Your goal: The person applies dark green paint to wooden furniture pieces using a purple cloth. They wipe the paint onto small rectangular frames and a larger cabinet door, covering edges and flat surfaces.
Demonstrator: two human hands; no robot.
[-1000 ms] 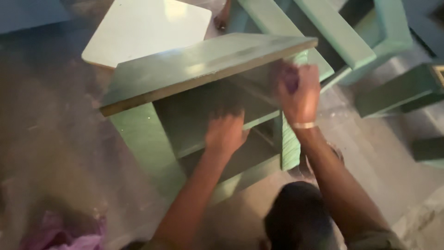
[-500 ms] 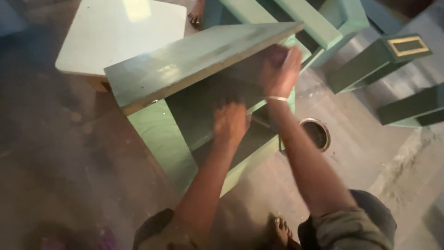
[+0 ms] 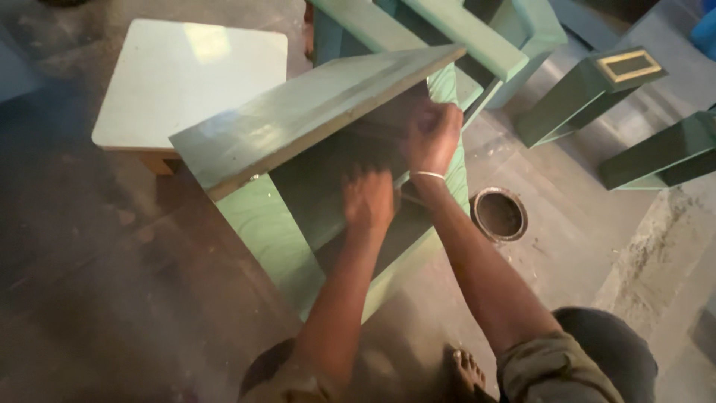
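A green-painted wooden cabinet (image 3: 298, 149) stands on the dusty concrete floor (image 3: 97, 298) in the middle of the view, its flat top board tilted toward the camera and its open front showing a dark recess with a shelf inside. The left hand (image 3: 368, 200) reaches into that recess with the palm down and the fingers spread flat against the inner surface; whether anything lies under the palm cannot be told. The right hand (image 3: 432, 134) is higher up, just beneath the far end of the top board, with the fingers curled close together as if pinching or pressing something small, but the shadow hides what, if anything, it holds. A thin pale bangle (image 3: 427, 175) circles the right wrist. Just to the right of the cabinet, a round metal drain ring (image 3: 498, 214) is set into the floor. Behind the cabinet to the left sits a low pale-green stool (image 3: 190, 78) with a square top, and behind it to the right lean more green furniture frames (image 3: 477, 37). Farther right lie two dark green rectangular posts (image 3: 597, 93), one showing a hollow pale-edged end. The person's bare foot (image 3: 466, 369) shows at the bottom edge.
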